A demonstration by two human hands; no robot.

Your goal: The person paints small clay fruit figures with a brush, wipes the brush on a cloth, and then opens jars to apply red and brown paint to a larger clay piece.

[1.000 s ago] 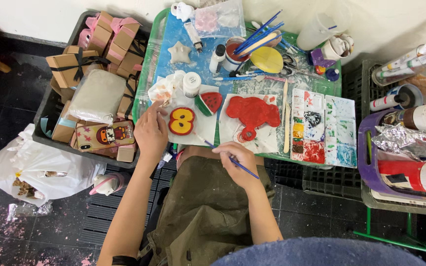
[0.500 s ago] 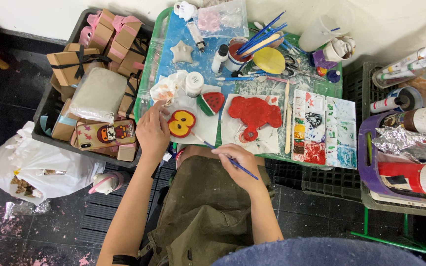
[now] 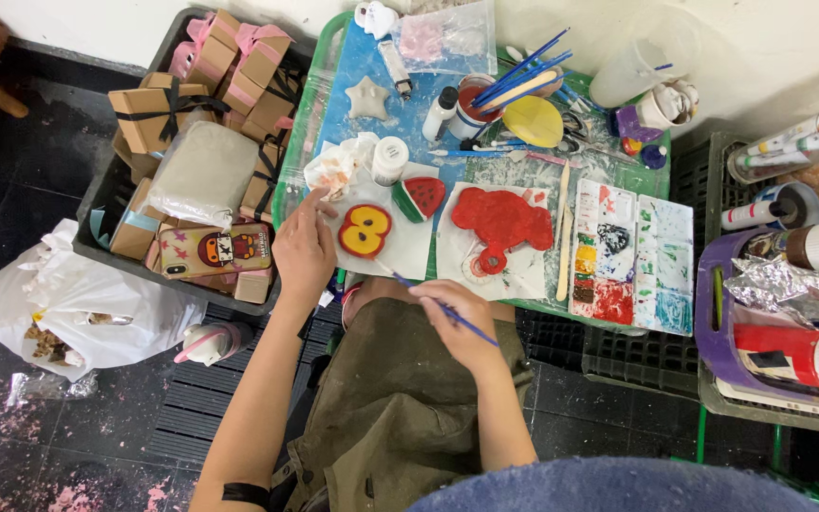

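The red-and-yellow painted clay figure-eight piece [image 3: 364,230] lies on white paper [image 3: 408,248] at the tray's near edge. Steady the paper and apply short, light strokes. The left hand [image 3: 303,248], fingers loosely curled, rests just beside it; the right hand [image 3: 457,318] pinches a thin blue-handled brush [image 3: 447,311] nearby.

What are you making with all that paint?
A person sits at a green tray table painting small clay shapes. The right hand holds a thin blue brush. The left hand steadies the white paper under a red-and-yellow figure-eight piece. A watermelon slice piece and a red shape lie beside it.
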